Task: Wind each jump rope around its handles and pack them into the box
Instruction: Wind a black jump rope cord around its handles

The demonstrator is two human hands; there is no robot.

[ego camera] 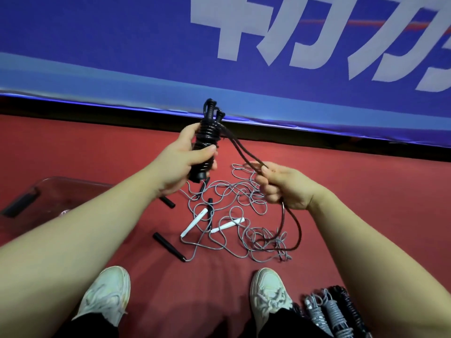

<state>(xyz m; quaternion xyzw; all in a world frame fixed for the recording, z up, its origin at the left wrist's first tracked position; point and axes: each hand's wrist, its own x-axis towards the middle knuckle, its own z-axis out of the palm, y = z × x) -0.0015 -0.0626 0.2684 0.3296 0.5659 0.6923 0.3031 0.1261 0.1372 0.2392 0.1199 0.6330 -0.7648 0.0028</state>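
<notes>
Here both hands [188,157] grip glossy black coiled rope [207,137].

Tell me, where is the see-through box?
In the head view, the clear box sits on the red floor at the far left, partly behind the left forearm, left of a loose black handle.

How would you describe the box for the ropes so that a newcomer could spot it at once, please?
Start at the red floor below the blue banner and look to its far left edge. There, left of the tangle of grey ropes, sits the box. It is the only see-through container, with a black latch on its side.
</notes>
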